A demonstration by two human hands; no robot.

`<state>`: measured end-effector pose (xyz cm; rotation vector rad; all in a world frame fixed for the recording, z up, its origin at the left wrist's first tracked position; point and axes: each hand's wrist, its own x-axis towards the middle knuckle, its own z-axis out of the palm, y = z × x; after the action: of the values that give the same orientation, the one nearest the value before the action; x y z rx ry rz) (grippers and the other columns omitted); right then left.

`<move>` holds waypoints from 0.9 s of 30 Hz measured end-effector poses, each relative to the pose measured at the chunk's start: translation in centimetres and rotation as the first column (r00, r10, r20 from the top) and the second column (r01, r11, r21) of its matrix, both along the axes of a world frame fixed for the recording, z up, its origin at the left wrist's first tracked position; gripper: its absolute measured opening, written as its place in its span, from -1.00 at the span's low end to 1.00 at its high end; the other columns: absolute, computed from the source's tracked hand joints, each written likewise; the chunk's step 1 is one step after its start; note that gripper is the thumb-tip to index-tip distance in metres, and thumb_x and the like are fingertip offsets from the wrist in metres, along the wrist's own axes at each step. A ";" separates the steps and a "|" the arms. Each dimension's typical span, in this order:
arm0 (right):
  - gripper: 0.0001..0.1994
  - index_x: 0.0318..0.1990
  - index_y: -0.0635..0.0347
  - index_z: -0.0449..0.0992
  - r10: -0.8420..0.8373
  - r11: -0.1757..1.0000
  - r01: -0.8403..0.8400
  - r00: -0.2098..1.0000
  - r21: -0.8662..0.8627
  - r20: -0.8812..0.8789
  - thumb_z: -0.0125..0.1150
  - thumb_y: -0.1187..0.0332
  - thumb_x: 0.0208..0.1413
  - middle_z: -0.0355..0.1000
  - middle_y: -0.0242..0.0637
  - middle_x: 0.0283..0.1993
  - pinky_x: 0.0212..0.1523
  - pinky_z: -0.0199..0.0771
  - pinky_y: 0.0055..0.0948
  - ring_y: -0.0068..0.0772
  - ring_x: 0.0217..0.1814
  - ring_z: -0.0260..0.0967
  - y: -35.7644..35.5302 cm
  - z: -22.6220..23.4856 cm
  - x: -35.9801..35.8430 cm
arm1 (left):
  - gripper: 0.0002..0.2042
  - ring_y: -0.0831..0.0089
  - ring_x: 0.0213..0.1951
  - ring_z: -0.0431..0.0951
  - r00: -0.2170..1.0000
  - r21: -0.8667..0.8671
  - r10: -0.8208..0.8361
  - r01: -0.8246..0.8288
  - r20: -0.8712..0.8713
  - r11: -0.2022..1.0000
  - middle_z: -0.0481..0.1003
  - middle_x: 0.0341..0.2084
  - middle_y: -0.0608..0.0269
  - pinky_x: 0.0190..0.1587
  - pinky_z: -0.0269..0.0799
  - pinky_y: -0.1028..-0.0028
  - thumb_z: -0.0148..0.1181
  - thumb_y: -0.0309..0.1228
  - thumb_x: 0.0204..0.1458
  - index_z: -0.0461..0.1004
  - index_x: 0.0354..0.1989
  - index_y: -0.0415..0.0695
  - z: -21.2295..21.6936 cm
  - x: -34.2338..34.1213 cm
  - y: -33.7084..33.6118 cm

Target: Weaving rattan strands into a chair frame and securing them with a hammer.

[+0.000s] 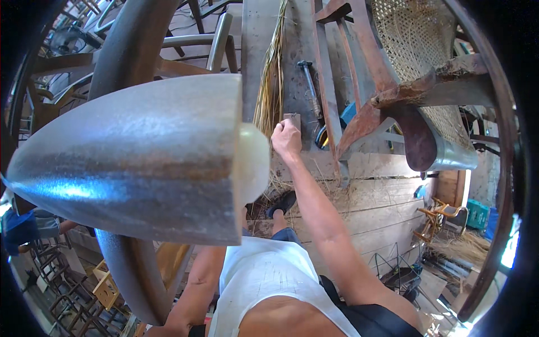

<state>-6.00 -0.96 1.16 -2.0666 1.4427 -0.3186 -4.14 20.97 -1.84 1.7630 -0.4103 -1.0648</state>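
My right hand (pixel 287 138) is closed in a fist on the wooden bench, beside the lower end of a bundle of long straw strands (pixel 272 84). A small wooden block (pixel 293 119) shows just beyond its knuckles. Whatever the fingers hold, if anything, is hidden. To its right lie a hammer (pixel 310 90) and a black and yellow round object (pixel 321 137). Very near the view looms a thick, rounded wooden piece (pixel 123 163), with a pale knob (pixel 255 163) at its flat end. My left forearm passes behind this piece, which hides the left hand.
A reddish-brown wooden chair frame (pixel 359 126) with woven cane (pixel 415 39) stands on the right. More chairs (pixel 193 42) crowd the left and upper left, near a fan (pixel 70 39). Loose straw (pixel 359 194) litters the plank floor. A teal crate (pixel 478 214) sits far right.
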 end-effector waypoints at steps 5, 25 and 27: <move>-0.79 -0.26 0.23 0.43 -0.108 0.994 0.100 0.974 0.052 0.198 0.00 0.26 0.16 0.49 0.03 -0.36 -0.22 0.44 -0.11 0.09 -0.27 0.47 -1.2 1.4 -1.5 | -0.83 0.69 -0.52 0.40 0.987 -0.165 0.077 -0.100 -0.140 0.981 0.42 -0.53 0.45 -0.45 0.33 0.60 0.05 -0.44 0.17 0.47 -0.15 -0.23 0.6 0.6 -4.7; -0.83 -0.26 0.23 0.46 -0.174 0.781 -0.190 0.849 0.595 0.498 0.01 0.33 0.27 0.33 -0.49 -0.54 -0.52 0.24 -0.62 -0.67 -0.55 0.24 6.0 -0.2 -15.4 | -0.87 0.71 -0.53 0.33 0.995 -0.279 0.094 -0.085 0.020 0.957 0.49 -0.53 0.46 -0.49 0.22 0.61 0.27 -0.33 0.03 0.55 -0.35 -0.11 6.8 8.7 -24.8; -0.83 -0.25 0.21 0.47 -0.198 0.744 -0.167 0.869 0.647 0.453 0.00 0.32 0.28 0.33 -0.51 -0.54 -0.51 0.25 -0.64 -0.68 -0.54 0.24 9.6 -1.7 -19.7 | -0.80 0.70 -0.50 0.38 0.984 -0.461 0.176 -0.146 0.024 0.876 0.52 -0.52 0.42 -0.49 0.26 0.60 0.30 -0.26 0.02 0.57 -0.29 -0.12 9.8 10.7 -27.5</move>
<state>-25.69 8.64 -0.50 -1.2492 1.0348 -0.2570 6.54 -6.49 7.91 1.3810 -0.4998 -0.7191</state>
